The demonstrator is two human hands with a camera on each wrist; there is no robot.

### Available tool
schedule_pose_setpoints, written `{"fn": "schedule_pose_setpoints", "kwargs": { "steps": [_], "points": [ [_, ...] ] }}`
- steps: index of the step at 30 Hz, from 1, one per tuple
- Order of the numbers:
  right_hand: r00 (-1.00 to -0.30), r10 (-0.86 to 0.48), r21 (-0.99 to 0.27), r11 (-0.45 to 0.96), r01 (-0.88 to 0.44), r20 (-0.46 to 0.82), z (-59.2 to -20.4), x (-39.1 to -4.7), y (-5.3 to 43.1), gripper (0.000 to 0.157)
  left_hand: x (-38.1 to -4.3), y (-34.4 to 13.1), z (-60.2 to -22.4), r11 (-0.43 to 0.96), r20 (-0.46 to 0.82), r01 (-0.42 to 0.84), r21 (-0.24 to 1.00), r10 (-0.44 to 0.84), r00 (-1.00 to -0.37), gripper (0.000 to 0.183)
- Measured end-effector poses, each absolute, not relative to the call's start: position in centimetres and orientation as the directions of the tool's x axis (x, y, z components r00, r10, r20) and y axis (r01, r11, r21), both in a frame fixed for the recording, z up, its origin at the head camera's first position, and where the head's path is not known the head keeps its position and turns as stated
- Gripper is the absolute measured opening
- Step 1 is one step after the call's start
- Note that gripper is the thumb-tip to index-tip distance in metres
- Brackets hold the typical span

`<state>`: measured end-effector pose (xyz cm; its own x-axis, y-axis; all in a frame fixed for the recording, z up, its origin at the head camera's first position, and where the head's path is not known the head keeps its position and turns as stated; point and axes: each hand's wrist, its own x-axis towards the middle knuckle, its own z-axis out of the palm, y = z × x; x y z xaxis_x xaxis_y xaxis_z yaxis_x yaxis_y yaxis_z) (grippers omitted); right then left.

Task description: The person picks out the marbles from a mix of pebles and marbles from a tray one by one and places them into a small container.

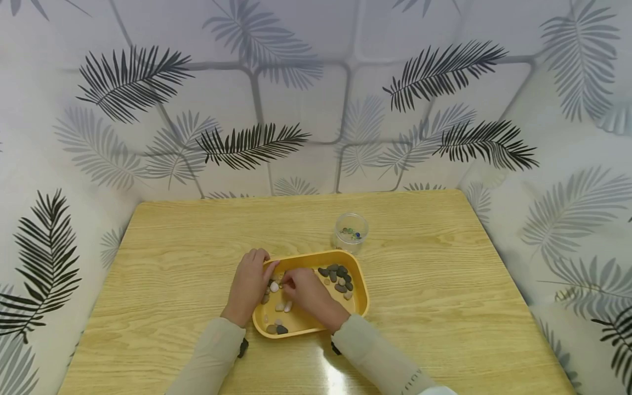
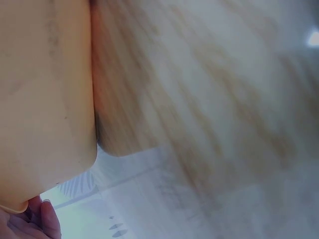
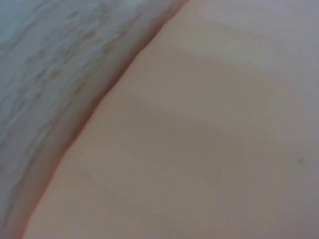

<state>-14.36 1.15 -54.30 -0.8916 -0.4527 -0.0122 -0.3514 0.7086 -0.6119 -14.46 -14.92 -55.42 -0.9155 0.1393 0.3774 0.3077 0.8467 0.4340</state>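
Observation:
A yellow tray [image 1: 316, 328] lies on the table with pebbles in it. My left hand [image 1: 249, 285] grips its far left corner, the thumb reaching over the rim; in the left wrist view fingers [image 2: 49, 219] curl at the lip. My right hand [image 1: 308, 291] reaches down into the tray, fingertips bent together among small stones near a white pebble [image 1: 274, 286]. I cannot tell whether a stone is between those fingertips. Dark grey pebbles [image 1: 340, 288] cluster at the right end. Two pale pebbles [image 1: 280, 307] lie left of my right hand. The right wrist view shows mostly blurred skin.
A clear plastic cup [image 1: 351, 230] with several glass marbles stands just behind the tray's far right side. The wooden table [image 1: 434, 307] runs back to a wall covering [image 1: 306, 104] with a leaf print. A darker pebble [image 1: 282, 329] sits at the tray's near left corner.

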Motion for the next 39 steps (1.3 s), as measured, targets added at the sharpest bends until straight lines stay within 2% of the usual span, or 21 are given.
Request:
{"fn": "schedule_pose_setpoints", "kwargs": {
  "steps": [20, 39],
  "points": [
    [-0.870, -0.493, -0.520, 0.746, -0.415, -0.012, -54.54, -14.22, 0.53, 0.006, -14.42, -14.85, -55.25, 0.843, 0.365, 0.298, 0.448, 0.132, -0.922, 0.020],
    [-0.861, -0.509, -0.533, 0.735, -0.420, -0.023, -54.80, -13.86, 0.40, 0.006, -14.45, -14.89, -55.23, 0.839, 0.380, 0.317, 0.443, 0.144, -0.914, 0.020]
  ]
}}
